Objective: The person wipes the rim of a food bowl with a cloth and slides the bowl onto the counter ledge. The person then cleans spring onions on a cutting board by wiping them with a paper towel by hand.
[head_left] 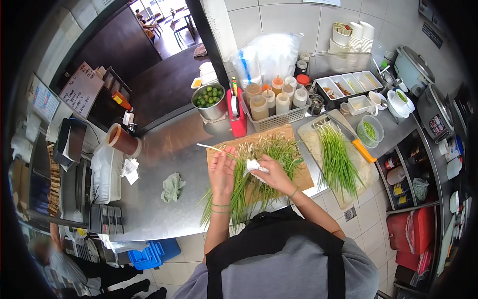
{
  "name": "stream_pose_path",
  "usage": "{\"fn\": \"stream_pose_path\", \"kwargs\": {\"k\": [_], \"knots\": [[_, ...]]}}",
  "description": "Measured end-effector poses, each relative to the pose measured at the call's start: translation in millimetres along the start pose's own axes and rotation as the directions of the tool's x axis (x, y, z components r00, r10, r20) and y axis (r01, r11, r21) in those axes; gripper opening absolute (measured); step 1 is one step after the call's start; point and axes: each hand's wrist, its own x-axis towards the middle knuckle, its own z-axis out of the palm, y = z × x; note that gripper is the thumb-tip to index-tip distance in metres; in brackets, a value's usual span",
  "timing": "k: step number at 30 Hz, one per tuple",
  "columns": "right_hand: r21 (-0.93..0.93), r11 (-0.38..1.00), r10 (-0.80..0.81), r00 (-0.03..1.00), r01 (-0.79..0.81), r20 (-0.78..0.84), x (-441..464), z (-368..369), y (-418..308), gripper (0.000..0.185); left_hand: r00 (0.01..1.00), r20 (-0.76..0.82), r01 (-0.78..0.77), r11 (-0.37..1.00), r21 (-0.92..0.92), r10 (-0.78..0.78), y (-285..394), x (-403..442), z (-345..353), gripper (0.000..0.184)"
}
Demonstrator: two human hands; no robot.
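My left hand (222, 167) is closed on a thin spring onion (209, 147), whose white end points out to the left. Bunched in my right hand (274, 173) is a white paper towel (254, 167). Both hands are above a sheet of brown paper (301, 175) on the steel counter. Loose spring onions and pale trimmings (274, 149) cover much of that sheet, with long green leaves hanging toward the front edge. To the right, a bundle of spring onions (336, 154) lies on a cutting board (309, 134), beside a knife with an orange handle (364, 150).
Behind the sheet stand a basket of sauce bottles (279, 121), a red holder (236, 113) and a pot of green limes (209, 97). A tub of chopped greens (369, 131) is at right. A crumpled cloth (173, 187) lies at left. Another person (74, 264) is at lower left.
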Motion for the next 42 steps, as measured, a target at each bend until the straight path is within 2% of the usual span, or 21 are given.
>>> {"fn": "stream_pose_path", "kwargs": {"k": [3,6,7,9,10,11,12,13,14,15,16,17,19,20,23,26,29,32,35,39,42], "knots": [[0.091,0.996,0.018,0.999,-0.013,-0.052,-7.6,-5.7,6.5,0.018,0.999,-0.031,-0.027,1.0,-0.013,0.027,9.2,3.4,-7.4,0.009],[0.214,0.977,0.055,0.988,-0.022,-0.148,-7.0,-7.2,2.3,0.016,0.995,-0.098,0.01,0.999,-0.047,-0.014,6.3,0.3,-17.3,0.008],[0.339,0.939,0.139,0.968,-0.061,-0.211,-6.6,-3.4,1.5,0.014,0.993,-0.111,-0.053,0.996,-0.067,0.045,7.1,-0.9,-20.8,0.009],[0.372,0.923,0.221,0.925,-0.095,-0.31,-5.2,-3.9,11.0,0.016,0.977,-0.136,-0.178,0.978,-0.106,0.163,11.8,-2.5,-29.4,0.012],[0.389,0.914,0.261,0.897,-0.111,-0.356,-4.9,-7.9,16.1,0.017,0.972,-0.124,-0.208,0.977,-0.046,0.201,18.7,-3.9,-40.7,0.014],[0.121,0.98,0.192,0.927,-0.16,-0.323,-6.9,-18.2,21.9,0.019,0.965,-0.109,-0.239,0.971,0.013,0.239,28.9,-5.2,-55.8,0.016],[0.009,0.99,0.138,0.931,-0.143,-0.339,-6.5,-22.5,22.2,0.02,0.956,-0.093,-0.271,0.96,0.071,0.277,34.7,-6.0,-62.1,0.018],[-0.101,0.987,0.084,0.934,-0.126,-0.347,-6.7,-25.1,20.2,0.02,0.936,-0.231,-0.249,0.963,0.104,0.267,39.0,-10.4,-58.4,0.019],[-0.209,0.972,0.029,0.937,-0.108,-0.348,-7.5,-26.9,19.7,0.02,0.951,-0.198,-0.193,0.958,0.214,0.236,36.5,-9.4,-71.9,0.018],[-0.266,0.95,0.095,0.964,-0.162,-0.249,-9.0,-30.5,22.4,0.023,0.965,-0.168,-0.14,0.936,0.323,0.202,31.7,-5.5,-95.2,0.017],[-0.301,0.933,0.128,0.965,-0.195,-0.228,-10.8,-30.9,28.5,0.023,0.975,-0.145,-0.09,0.899,0.428,0.166,33.4,-6.1,-99.8,0.017],[-0.338,0.914,0.161,0.965,-0.225,-0.207,-11.9,-28.5,37.4,0.023,0.956,-0.203,-0.005,0.706,0.709,0.211,22.7,-4.3,-99.9,0.015],[-0.383,0.894,0.175,0.969,-0.231,-0.176,-11.0,-27.7,39.4,0.023,0.97,0.001,-0.091,0.36,0.929,0.243,4.4,11.4,-125.7,0.013],[-0.343,0.918,0.137,0.971,-0.198,-0.194,-10.9,-26.7,40.5,0.022,0.97,0.1,-0.138,0.163,0.977,0.223,-4.4,18.3,-138.9,0.012],[-0.255,0.958,0.074,0.97,-0.134,-0.233,-10.9,-23.5,40.8,0.022,0.968,0.216,-0.186,-0.211,0.96,0.128,-9.2,29.0,-148.2,0.012],[-0.24,0.959,0.092,0.969,-0.148,-0.229,-10.3,-25.1,32.9,0.024,0.983,0.181,-0.17,-0.196,0.966,0.035,13.2,16.7,-123.2,0.012],[-0.227,0.959,0.116,0.966,-0.17,-0.233,-12.7,-25.1,30.8,0.023,0.979,0.188,-0.166,-0.227,0.96,0.079,23.3,16.0,-125.6,0.012],[-0.209,0.961,0.128,0.961,-0.182,-0.247,-14.3,-28.4,29.5,0.022,0.965,0.227,-0.211,-0.124,0.97,0.131,21.6,10.7,-108.6,0.012],[-0.221,0.959,0.117,0.959,-0.176,-0.258,-13.1,-31.2,26.7,0.02,0.928,0.372,-0.369,-0.096,0.925,0.019,-23.4,3.7,-108.2,0.013],[-0.227,0.96,0.097,0.954,-0.165,-0.282,-10.7,-37.4,23.2,0.019,0.961,0.261,-0.253,0.084,0.964,-0.092,-32.5,-8.5,-96.6,0.018],[-0.242,0.954,0.103,0.951,-0.178,-0.292,-14.1,-38.1,26.8,0.017,0.987,0.004,0.022,-0.159,0.987,0.163,-9.2,-0.4,-113.4,0.02]]}}
